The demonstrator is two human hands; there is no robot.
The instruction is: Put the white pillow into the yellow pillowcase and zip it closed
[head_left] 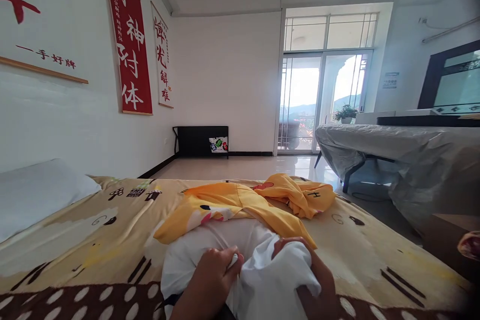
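Note:
A soft, crumpled white cloth (210, 232) lies on the bed in front of me; whether it is a cover or a filled pillow I cannot tell. My left hand (217, 277) is closed on a fold of it, with a bit of white showing between thumb and fingers. My right hand (307, 260) grips a bunched part of the same white cloth, which hangs over the fingers. Just beyond both hands, a yellow cloth (221, 197) with a cartoon face lies against the far side of the white cloth. A crumpled yellow piece (296, 195) lies to its right.
The patterned bed sheet (360, 255) spreads under everything. At the left edge rests a white pillow (41, 190). A plastic-covered table (375, 137) stands at the right, above a cardboard box (450, 240). A black folded panel (195, 141) leans at the far wall, left of glass doors (303, 100).

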